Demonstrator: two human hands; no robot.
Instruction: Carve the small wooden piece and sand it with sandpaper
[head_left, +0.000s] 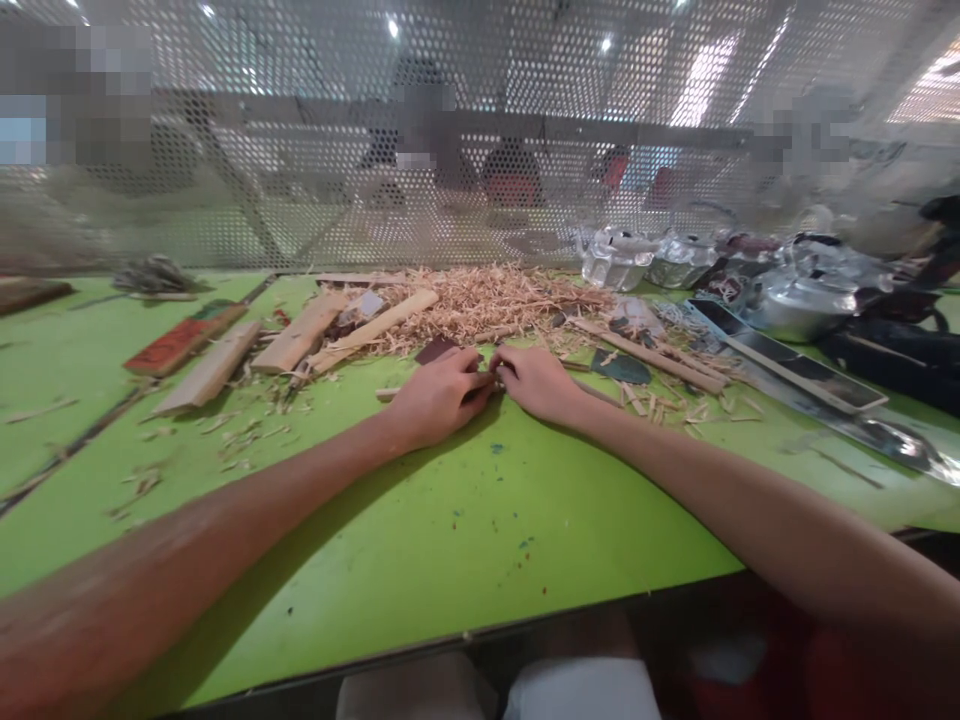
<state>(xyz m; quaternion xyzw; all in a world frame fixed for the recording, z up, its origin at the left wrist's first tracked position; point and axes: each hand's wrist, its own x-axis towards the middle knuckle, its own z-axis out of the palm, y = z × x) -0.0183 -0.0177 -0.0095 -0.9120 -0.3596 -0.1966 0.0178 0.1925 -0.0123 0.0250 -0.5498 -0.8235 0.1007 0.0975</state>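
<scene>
My left hand (pixel 441 396) and my right hand (pixel 538 380) meet low over the green table (pixel 480 540). The fingers of both are curled and pinched, tips nearly touching; whatever is between them is too small or hidden to make out. Just behind my left hand lies a dark brown flat piece (pixel 435 348), perhaps sandpaper. A thin wooden stick end (pixel 387 394) pokes out left of that hand. Beyond my right wrist another thin strip (pixel 598 392) shows, partly covered by the arm. A dark green flat piece (pixel 621 366) rests to the right.
A heap of wood shavings (pixel 480 300) spreads along the perforated metal screen (pixel 330 200). Wooden blocks (pixel 208 368) and a red-painted one (pixel 180 340) lie left. On the right are a wooden strip (pixel 652 355), a phone-like slab (pixel 787 355) and shiny metal kettles (pixel 802 295).
</scene>
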